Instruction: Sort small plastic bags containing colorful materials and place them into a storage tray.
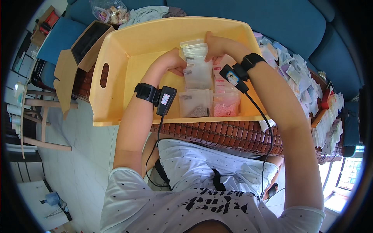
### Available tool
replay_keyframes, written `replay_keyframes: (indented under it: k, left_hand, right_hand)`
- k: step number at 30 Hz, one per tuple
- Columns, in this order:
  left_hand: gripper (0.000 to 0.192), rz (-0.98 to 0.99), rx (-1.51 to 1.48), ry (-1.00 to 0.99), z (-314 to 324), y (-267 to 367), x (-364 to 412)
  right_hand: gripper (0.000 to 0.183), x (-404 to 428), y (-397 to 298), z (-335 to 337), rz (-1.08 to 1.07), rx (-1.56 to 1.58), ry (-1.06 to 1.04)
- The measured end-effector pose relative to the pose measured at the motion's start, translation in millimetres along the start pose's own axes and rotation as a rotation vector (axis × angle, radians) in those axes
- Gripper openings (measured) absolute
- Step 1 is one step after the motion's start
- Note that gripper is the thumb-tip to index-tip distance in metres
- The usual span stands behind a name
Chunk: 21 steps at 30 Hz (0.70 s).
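Observation:
Inside a yellow plastic bin, my two hands flank a row of small clear zip bags. My left hand has its fingers closed at the left edge of these bags. On the opposite side, my right hand grips their right edge, its thumb towards the bin's far wall. Nearer me in the same row stands a clear bag of dark grey beads. To its right is a row of bags with pink labels, with a bag of pink beads at the front. My fingertips are partly hidden.
The bin rests on a brown woven mat before a blue sofa. To the right lie a heap of small filled bags and a tray of upright bags. At left is an open cardboard box. Cables hang from both wrist devices.

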<state>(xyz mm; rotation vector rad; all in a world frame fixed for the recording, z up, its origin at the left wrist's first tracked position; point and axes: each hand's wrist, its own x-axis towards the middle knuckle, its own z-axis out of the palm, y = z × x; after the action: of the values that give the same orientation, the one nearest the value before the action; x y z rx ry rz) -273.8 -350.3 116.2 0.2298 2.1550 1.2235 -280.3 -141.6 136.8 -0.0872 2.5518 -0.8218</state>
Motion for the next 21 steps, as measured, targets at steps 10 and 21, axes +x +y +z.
replay_keyframes:
  k: [10,21]
  left_hand:
    - [0.082,0.056,-0.048,-0.014,3.7,4.6,-9.1]
    - [0.037,0.108,0.140,0.354,-9.7,-27.1,39.8]
  right_hand:
    - [0.081,-9.1,-4.3,2.2,0.012,0.074,-0.061]
    - [0.035,9.1,7.7,-6.3,0.065,0.030,-0.132]
